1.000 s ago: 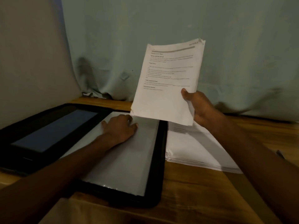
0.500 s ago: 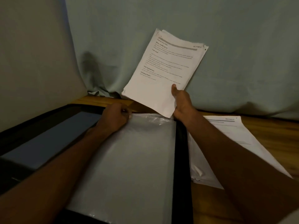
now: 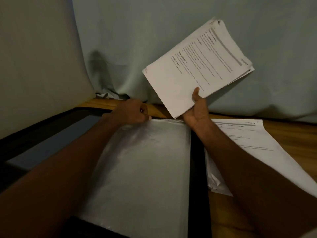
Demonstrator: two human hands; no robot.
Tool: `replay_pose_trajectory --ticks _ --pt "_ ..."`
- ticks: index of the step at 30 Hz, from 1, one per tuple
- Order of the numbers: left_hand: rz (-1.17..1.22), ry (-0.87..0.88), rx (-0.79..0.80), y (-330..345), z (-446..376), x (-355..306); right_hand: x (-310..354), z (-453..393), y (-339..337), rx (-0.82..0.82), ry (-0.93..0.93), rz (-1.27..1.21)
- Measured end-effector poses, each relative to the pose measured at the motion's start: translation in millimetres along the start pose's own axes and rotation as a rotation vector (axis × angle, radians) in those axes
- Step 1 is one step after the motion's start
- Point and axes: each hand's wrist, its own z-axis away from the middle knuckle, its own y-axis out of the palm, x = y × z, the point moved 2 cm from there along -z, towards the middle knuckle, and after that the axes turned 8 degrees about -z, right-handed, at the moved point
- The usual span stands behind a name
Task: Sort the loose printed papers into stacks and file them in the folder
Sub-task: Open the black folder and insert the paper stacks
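- Left of frame: an open black folder lies flat on a wood table, its left half dark; a grey cloth hangs behind
- Centre: a clear plastic sleeve lies on the folder's right half, long axis running from the viewer up to the far edge
- Upper centre: the left hand is curled at the sleeve's top edge and seems to pinch it; whether the mouth is open cannot be told
- Upper right: the right hand grasps a sheaf of printed papers by its lower edge, thumb on top, held in the air and tilted up to the right
- The sheaf's lower corner hangs just above and right of the sleeve's top edge, so it likely must turn to line up with the sleeve; the right hand is nearer
- Right: a second stack lies on the table beside the folder, partly under the right forearm, not in the way
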Motion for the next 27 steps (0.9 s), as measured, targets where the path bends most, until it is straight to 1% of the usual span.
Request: replay_pose_trajectory --ticks 2,4,6,7,10,14,16,20,24,27 --pt "0.103 0.012 -0.031 5.2 -0.2 -1.1 -0.2 -2.2 1.9 -0.012 0.004 0.009" --pt "0.192 0.052 -0.028 12.8 4.9 -1.1 -0.3 -3.7 6.0 -0.032 0.019 0.024" --pt "0.183 0.126 -0.06 17.6 7.2 -0.9 1.1 -6.7 9.1 -0.028 0.022 0.039" --pt "0.192 0.131 -0.078 17.7 8.3 -0.7 0.9 -8.1 10.3 -0.019 0.022 0.063" --pt "0.197 0.107 -0.114 13.0 12.7 -7.7 2.3 -11.5 10.0 -0.019 0.038 0.228" --pt "0.244 0.148 -0.176 14.8 20.3 -11.4 1.9 -9.6 6.9 -0.057 0.059 0.535" --pt "0.231 0.127 -0.225 16.0 20.7 -10.9 1.6 -9.7 5.2 -0.063 -0.011 0.601" --pt "0.121 0.111 -0.268 12.7 18.8 -24.5 4.9 -8.9 8.5 -0.072 -0.144 0.59" --pt "0.198 0.08 -0.374 24.4 18.0 -29.9 10.1 -9.0 18.5 -0.038 -0.278 0.582" --pt "0.235 0.059 -0.441 25.3 21.1 -28.4 11.6 -6.8 24.9 -0.019 -0.321 0.557"
